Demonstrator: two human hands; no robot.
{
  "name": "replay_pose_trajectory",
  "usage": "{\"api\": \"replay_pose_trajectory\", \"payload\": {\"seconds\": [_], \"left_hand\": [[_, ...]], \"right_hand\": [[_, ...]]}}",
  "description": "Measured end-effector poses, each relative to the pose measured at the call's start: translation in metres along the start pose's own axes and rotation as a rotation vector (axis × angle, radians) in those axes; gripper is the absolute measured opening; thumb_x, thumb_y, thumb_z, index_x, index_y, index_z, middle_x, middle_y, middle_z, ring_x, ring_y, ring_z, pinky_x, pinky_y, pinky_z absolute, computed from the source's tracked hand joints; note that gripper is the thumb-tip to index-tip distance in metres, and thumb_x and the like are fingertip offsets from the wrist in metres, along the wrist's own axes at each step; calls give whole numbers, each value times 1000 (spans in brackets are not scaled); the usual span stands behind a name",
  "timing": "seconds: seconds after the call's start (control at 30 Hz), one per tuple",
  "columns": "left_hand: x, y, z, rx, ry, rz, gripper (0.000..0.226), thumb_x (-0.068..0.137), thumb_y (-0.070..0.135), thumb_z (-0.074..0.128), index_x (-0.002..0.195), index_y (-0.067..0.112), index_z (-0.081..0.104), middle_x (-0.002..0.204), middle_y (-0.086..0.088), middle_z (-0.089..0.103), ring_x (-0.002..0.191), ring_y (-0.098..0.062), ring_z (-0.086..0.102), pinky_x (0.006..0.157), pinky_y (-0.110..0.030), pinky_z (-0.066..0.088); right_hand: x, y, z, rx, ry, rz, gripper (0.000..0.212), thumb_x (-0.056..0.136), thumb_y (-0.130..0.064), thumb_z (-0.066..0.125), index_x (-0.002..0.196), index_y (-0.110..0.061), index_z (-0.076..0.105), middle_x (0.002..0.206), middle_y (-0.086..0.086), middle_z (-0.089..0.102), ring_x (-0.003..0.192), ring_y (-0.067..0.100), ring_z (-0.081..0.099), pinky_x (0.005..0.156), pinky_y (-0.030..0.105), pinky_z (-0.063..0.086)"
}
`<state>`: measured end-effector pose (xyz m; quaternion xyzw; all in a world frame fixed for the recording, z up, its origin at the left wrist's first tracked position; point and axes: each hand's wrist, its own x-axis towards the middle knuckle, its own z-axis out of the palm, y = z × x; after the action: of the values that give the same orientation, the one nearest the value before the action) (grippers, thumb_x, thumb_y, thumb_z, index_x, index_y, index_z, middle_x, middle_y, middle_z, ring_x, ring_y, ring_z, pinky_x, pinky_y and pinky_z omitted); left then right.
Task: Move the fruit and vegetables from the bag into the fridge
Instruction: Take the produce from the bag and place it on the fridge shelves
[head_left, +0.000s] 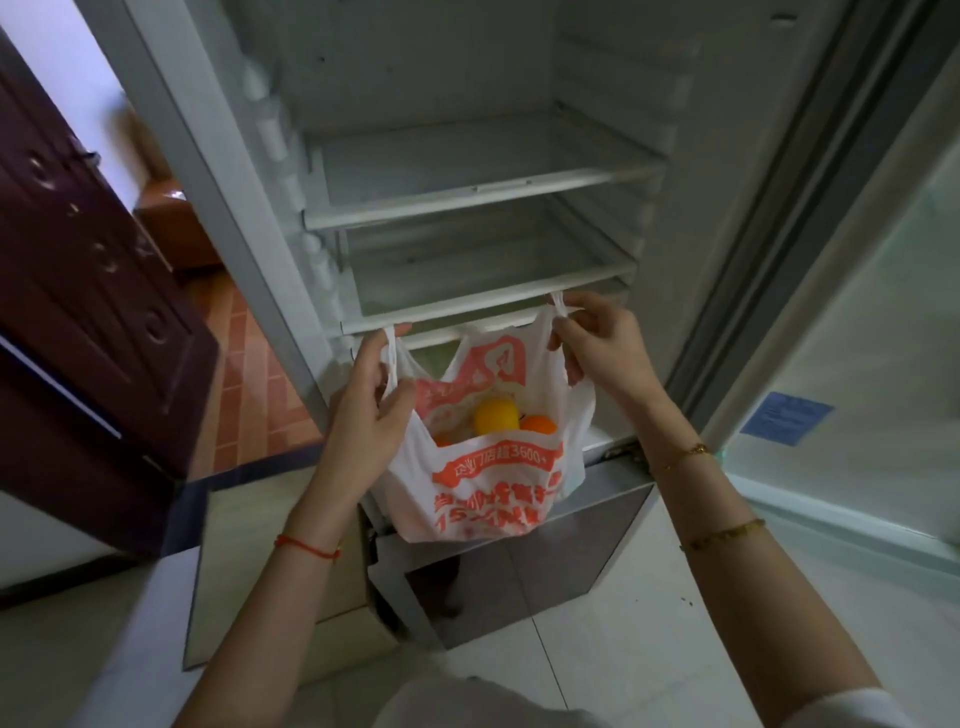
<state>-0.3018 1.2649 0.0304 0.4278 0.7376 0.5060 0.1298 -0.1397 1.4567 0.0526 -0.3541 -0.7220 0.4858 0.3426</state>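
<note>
Head view: two hands hold a plastic bag open in front of an open fridge.

At far left stands a dark wooden door (78, 291). Next, the left hand (371, 410) has its grip closed on the bag's left handle; between the two grips hangs the white-and-orange bag (488, 483), mouth spread, a yellow fruit (496, 414) and an orange fruit (539, 423) inside. The right hand (597, 345) pinches the right handle. Above both grips, the fridge (727, 208) shows bare shelves (483, 202).
</note>
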Motion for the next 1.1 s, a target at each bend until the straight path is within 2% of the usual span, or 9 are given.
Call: {"api": "replay_pose_trajectory", "payload": {"seconds": [0.2,0.3,0.43,0.53,0.7,0.8,0.87,0.97,1.1], "left_hand": [[-13,-9,7,-90,-39,-44,45,98,10,51,135,35,42,89,11,67,71,-4,63,53,-15,49],[-23,-12,12,-49,-51,-73,49,97,15,54,138,36,39,109,21,67,88,-4,69,63,-30,60],[-30,-13,21,-5,-9,-112,55,96,18,56,143,36,35,110,12,69,89,-9,69,70,-46,60],[-38,-10,30,13,-12,-113,62,96,17,55,141,51,31,98,-1,71,82,-28,69,67,-56,55],[-45,-7,43,77,17,-146,63,96,19,55,140,56,29,95,-7,70,77,-34,68,64,-56,54],[-46,-7,51,101,50,-172,56,97,23,54,139,51,31,98,1,70,78,-20,69,68,-50,57],[-45,-7,55,116,68,-188,50,97,24,54,134,50,33,99,1,70,80,-15,69,69,-49,57],[-43,-9,57,147,87,-179,51,96,23,54,133,52,34,93,-5,70,76,-22,68,67,-51,56],[-44,-10,56,189,125,-181,57,96,23,54,139,52,30,94,0,68,76,-16,67,70,-47,56]], "right_hand": [[6,15,-1,-75,-75,7,25,96,-11,52,121,-8,58,73,5,69,38,14,54,42,25,48],[5,22,-3,-284,-71,-54,20,98,-20,52,116,-11,57,75,2,70,37,6,57,46,19,52],[7,32,-1,-549,-30,-90,20,95,-31,57,100,-12,58,81,1,67,46,8,60,45,19,45],[5,41,-1,-822,80,-105,27,89,-34,62,102,-12,51,91,4,63,69,23,59,58,28,41],[-12,49,2,-956,176,-559,36,86,-34,64,110,-9,54,108,10,53,103,29,48,92,40,43],[-17,60,8,-822,-102,-865,15,86,-25,66,92,-12,60,91,4,59,89,21,52,79,32,42],[-19,70,12,-799,-401,-899,13,88,-26,62,83,-15,61,81,2,62,78,18,56,69,30,44],[-11,91,20,-948,-730,-584,19,92,-33,55,89,-16,64,83,2,66,76,21,64,66,32,50],[10,134,27,-1122,-741,-334,65,78,-45,66,136,-26,44,116,5,63,103,27,63,85,39,52]]}}
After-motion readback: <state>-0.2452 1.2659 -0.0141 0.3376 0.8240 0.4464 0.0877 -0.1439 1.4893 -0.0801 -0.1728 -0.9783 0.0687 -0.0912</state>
